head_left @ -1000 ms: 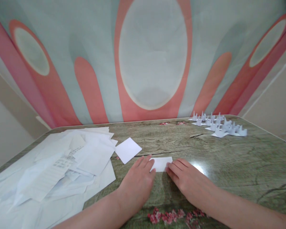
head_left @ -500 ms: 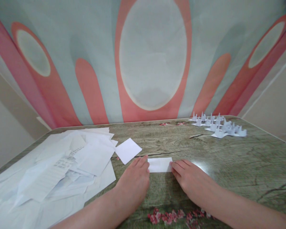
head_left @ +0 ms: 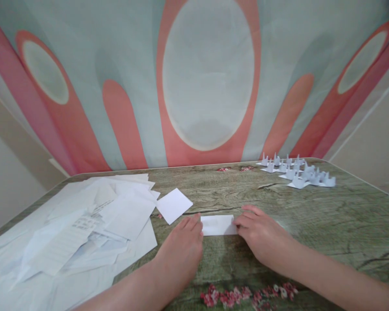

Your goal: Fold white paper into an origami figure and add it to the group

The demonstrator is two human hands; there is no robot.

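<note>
A white sheet of paper, folded into a narrow rectangle, lies flat on the wood-patterned table between my hands. My left hand grips its left end, fingers closed together along that edge. At the right end, my right hand pinches the paper's edge between thumb and fingers, while one finger is raised off it. Beyond my left hand lies a white paper square, turned like a diamond and touching the edge of the paper pile.
A spread pile of loose white papers, some printed, covers the table's left side. Several folded white paper cranes stand at the back right. Behind the table hangs a pink and grey-green patterned backdrop.
My right hand has shifted slightly right and lifted one finger away from the paper. My left hand and the folded paper have stayed almost in place.
</note>
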